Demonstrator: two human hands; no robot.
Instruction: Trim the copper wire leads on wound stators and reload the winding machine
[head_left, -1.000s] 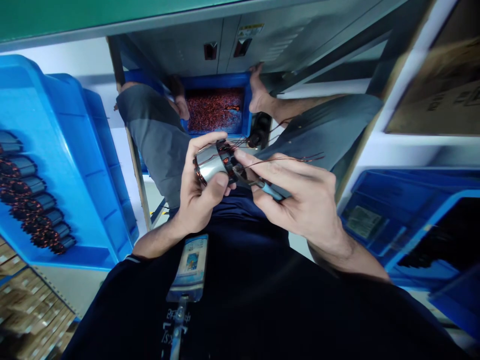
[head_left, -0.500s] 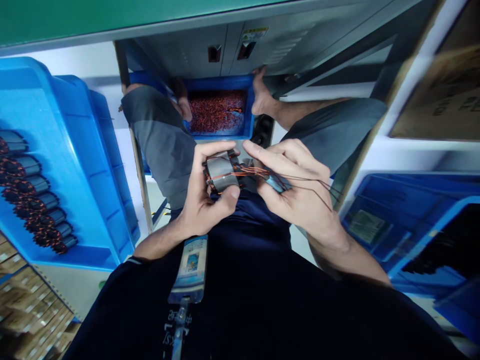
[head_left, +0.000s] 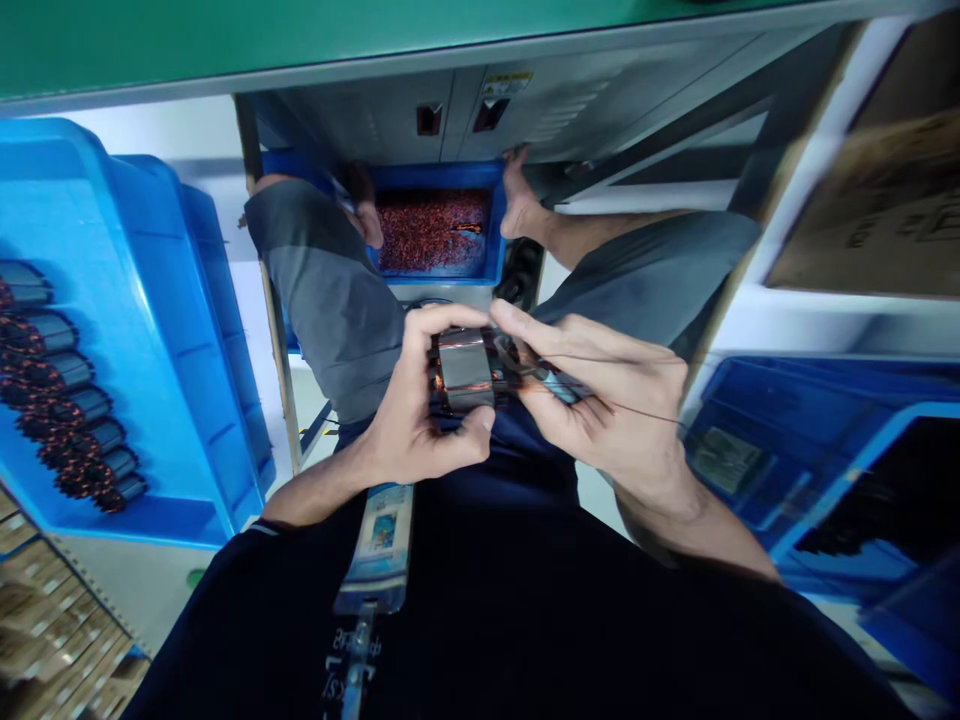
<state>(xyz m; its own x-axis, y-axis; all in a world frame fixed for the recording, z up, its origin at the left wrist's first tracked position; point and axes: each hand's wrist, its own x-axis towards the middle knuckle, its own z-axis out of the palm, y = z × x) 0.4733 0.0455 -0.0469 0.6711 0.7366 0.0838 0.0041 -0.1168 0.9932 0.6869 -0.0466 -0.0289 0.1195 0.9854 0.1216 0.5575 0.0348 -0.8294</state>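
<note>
My left hand [head_left: 420, 400] is closed round a motor stator [head_left: 465, 370], a grey metal cylinder with copper windings at both ends. Its thumb presses the near side and the fingers curl over the far side. My right hand [head_left: 607, 400] is closed on small wire cutters [head_left: 556, 384] with light-blue handles, mostly hidden in the palm. The dark jaws lie close against the stator's right end, but whether they touch a wire I cannot tell. Thin lead wires [head_left: 637, 408] run from that end across my right hand, blurred.
A blue bin [head_left: 491, 265] of copper-coloured wire scraps stands on the floor between my feet. To the left, a blue crate [head_left: 180, 400] holds several stators [head_left: 82, 405]. More blue crates [head_left: 739, 420] and a cardboard box [head_left: 885, 200] are at right. A green-topped bench [head_left: 375, 40] spans the front.
Both hands and the stator have shifted slightly right and nearer to me in view. The stator has turned, and the copper-coloured wires earlier stretched across to my right hand now barely show.
</note>
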